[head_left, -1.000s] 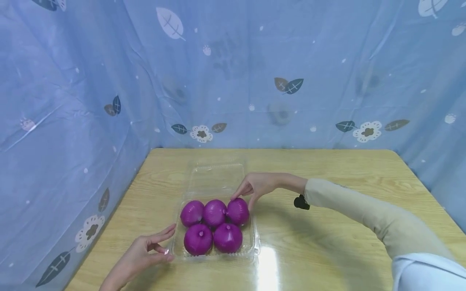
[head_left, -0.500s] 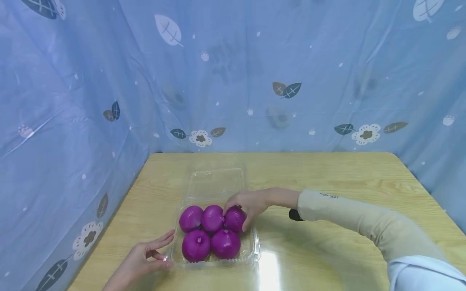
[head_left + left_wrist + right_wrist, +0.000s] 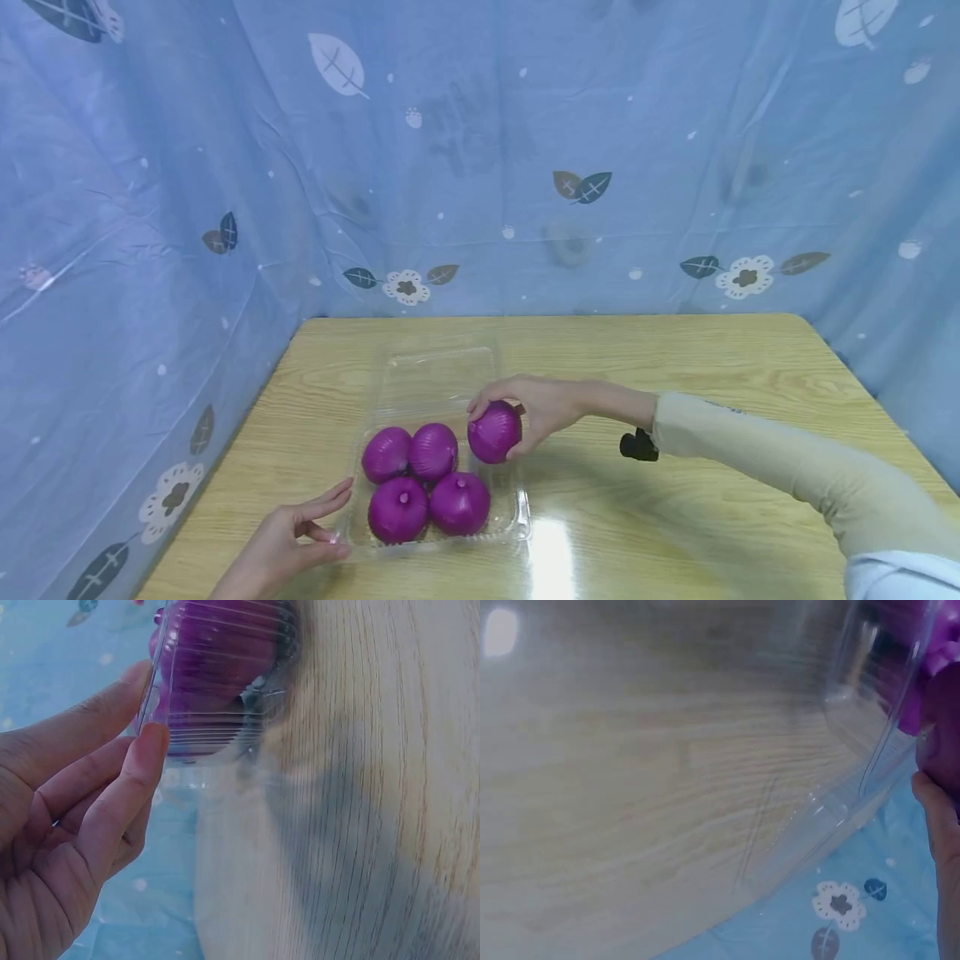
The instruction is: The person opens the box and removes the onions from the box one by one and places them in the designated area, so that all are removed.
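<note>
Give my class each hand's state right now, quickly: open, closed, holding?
Left hand: holding the clear container by its edge.
Right hand: holding a round purple object.

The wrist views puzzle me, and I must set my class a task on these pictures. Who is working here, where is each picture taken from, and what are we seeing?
There is no machine: a person works with two bare hands. The head view comes from the person's head, looking forward and down. Each wrist view comes from that wrist, so things look close and slanted. On the wooden table stands a clear plastic box, lid open, with four purple balls inside. The left hand pinches the box's edge. The right hand holds a fifth purple ball in its fingers. Behind hangs a blue patterned cloth.
</note>
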{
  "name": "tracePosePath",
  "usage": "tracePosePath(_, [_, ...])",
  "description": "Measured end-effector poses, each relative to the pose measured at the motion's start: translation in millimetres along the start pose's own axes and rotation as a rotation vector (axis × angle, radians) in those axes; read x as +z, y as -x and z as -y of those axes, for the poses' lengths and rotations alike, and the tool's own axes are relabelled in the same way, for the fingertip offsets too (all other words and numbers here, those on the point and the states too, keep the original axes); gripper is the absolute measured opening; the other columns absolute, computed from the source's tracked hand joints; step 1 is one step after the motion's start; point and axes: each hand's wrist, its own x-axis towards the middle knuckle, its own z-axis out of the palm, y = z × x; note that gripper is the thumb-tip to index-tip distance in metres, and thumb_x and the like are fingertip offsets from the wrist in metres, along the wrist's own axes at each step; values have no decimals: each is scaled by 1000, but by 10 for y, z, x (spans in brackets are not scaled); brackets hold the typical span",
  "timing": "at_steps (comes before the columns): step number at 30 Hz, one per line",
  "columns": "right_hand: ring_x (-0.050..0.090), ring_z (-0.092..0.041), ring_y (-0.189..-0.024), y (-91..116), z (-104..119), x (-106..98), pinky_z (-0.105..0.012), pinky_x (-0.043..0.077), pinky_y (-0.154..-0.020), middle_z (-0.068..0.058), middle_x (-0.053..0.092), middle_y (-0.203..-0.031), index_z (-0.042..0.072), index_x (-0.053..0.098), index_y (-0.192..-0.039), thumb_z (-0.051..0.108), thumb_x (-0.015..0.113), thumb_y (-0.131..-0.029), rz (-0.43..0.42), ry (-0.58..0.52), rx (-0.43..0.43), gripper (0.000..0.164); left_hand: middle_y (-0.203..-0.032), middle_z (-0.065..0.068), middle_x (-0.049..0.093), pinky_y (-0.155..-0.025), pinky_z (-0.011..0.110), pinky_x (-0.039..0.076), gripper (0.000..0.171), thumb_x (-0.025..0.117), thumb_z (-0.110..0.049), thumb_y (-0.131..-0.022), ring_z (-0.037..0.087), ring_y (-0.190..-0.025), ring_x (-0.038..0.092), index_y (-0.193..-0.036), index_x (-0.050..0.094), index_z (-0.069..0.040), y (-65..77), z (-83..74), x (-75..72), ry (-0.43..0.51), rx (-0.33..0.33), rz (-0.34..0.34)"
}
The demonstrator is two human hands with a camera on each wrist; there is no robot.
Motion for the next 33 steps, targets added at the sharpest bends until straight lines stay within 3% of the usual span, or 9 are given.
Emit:
tracePosePath(2, [49,-24,-123,96,31,6,-31,53,-89,-11,50,-134,9,55,-125,7,80,-73,-55,-110,5,57,-139,22,44,-65,19,50,70,79,-23,-78,4,-73,63,-134,48,7,1,18,-2,-9,24,0])
tracePosePath(4, [49,-26,-122,194,58,18,-34,54,-87,-11,48,-134,8,54,-127,4,79,-73,-116,-187,-9,60,-142,9,46,-66,19,51,67,78,-22,-79,5,-73,64,-135,50,2,5,52,3,7,57,-2])
tracePosePath(6, [50,-27,-120,290,88,22,-37,55,-88,-11,45,-135,8,54,-130,3,78,-72,-169,-220,-28,63,-142,-3,47,-65,19,51,65,77,-21,-80,5,-74,64,-137,50,-3,14,79,10,11,75,-7])
tracePosePath(9, [48,-30,-122,433,134,2,-39,53,-91,-12,41,-137,7,53,-134,4,79,-73,-235,-226,-44,66,-141,-12,46,-69,18,51,63,76,-21,-82,5,-75,64,-138,51,-7,21,88,10,-9,86,-26])
tracePosePath(13, [42,-32,-129,617,153,-11,-39,50,-95,-14,36,-144,8,53,-132,0,79,-74,-301,-248,-29,64,-141,-13,45,-78,17,50,63,76,-24,-82,5,-75,65,-135,51,0,28,77,15,-50,84,-58])
tracePosePath(17, [42,-32,-130,793,108,63,-42,49,-96,-17,37,-145,4,51,-131,-9,76,-74,-351,-331,-26,64,-137,-27,41,-79,14,49,58,76,-18,-82,7,-73,65,-129,54,7,44,122,55,-29,158,-84])
tracePosePath(25, [47,-24,-127,1031,-159,198,-41,46,-99,-22,37,-144,-4,41,-139,-12,74,-74,-421,-437,33,74,-137,-30,41,-76,13,51,54,76,-7,-80,8,-73,66,-129,56,5,41,228,88,24,277,-97])
tracePosePath(29, [47,-26,-127,1089,-319,145,-39,46,-99,-26,34,-146,-1,43,-140,-9,74,-75,-449,-457,82,73,-137,-29,42,-77,12,50,53,75,-6,-81,9,-73,66,-129,55,7,33,239,87,49,273,-81])
tracePosePath(33, [47,-31,-126,1066,-469,41,-38,47,-98,-21,36,-146,2,44,-141,-6,76,-74,-482,-464,150,74,-135,-31,41,-78,11,49,54,75,-9,-81,10,-72,66,-129,55,7,32,229,80,56,235,-71])
